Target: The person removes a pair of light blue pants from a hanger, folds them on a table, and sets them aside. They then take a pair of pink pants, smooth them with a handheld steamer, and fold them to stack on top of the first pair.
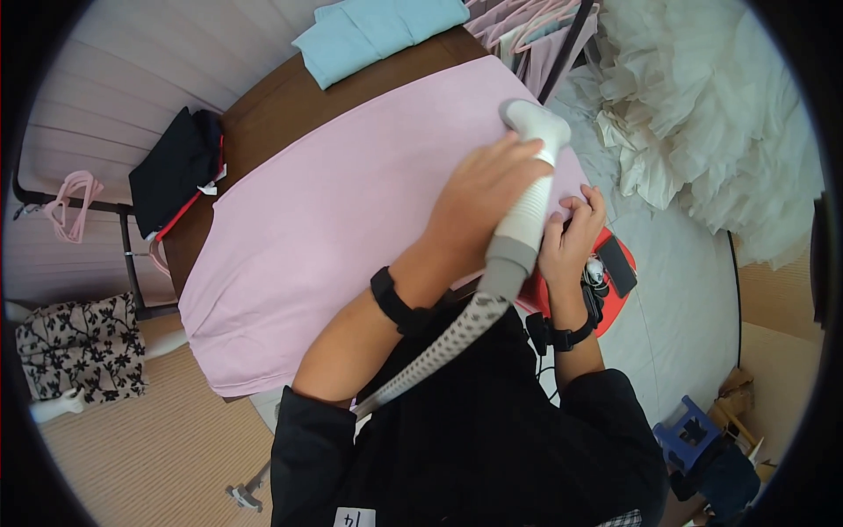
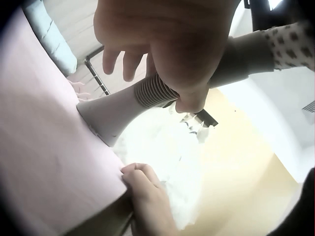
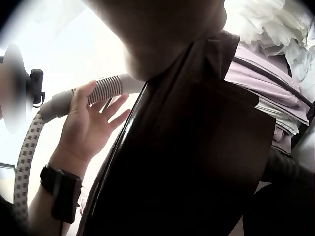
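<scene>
A pink cloth [image 1: 325,211] lies spread over the dark brown table [image 1: 272,97]. My left hand [image 1: 483,198] grips the white ribbed handle of a steamer [image 1: 546,132], its head on the cloth near the far right edge. In the left wrist view the mouth of the steamer [image 2: 98,115] meets the cloth [image 2: 49,132]. Thumb on one side and fingers loosely spread on the other, my left hand [image 3: 86,128] shows in the right wrist view. At the table's right edge, my right hand [image 1: 575,237] pinches the cloth's border, seen also in the left wrist view [image 2: 150,199].
Folded light blue cloth [image 1: 378,35] lies at the back, and dark folded clothes [image 1: 176,171] at the left. A red stool [image 1: 619,303] bearing a phone stands by my right wrist. White tulle [image 1: 702,105] hangs at the right. The patterned hose [image 1: 439,351] crosses my lap.
</scene>
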Demonstrator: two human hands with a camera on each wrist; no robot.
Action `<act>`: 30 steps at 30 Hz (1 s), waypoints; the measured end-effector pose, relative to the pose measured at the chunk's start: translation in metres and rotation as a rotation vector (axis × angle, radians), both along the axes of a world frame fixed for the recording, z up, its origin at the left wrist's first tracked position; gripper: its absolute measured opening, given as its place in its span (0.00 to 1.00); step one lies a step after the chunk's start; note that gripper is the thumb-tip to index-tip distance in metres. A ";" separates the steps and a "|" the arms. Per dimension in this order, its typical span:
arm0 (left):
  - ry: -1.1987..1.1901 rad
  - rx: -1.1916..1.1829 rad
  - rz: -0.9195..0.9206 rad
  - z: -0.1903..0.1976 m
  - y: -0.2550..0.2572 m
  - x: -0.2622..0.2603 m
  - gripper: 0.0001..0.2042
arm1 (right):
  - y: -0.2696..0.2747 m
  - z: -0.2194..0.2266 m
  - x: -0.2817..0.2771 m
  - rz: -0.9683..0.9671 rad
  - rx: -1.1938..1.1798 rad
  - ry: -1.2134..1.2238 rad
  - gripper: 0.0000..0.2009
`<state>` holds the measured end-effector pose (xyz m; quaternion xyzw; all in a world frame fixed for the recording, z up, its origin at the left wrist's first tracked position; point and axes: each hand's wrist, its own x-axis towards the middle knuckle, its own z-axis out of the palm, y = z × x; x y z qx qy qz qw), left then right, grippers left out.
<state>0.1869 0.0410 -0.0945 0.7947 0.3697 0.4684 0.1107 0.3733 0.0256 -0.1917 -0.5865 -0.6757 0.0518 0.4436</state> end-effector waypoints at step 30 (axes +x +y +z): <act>-0.026 -0.130 -0.062 0.008 -0.029 -0.004 0.22 | -0.001 0.005 -0.002 -0.006 -0.012 0.039 0.34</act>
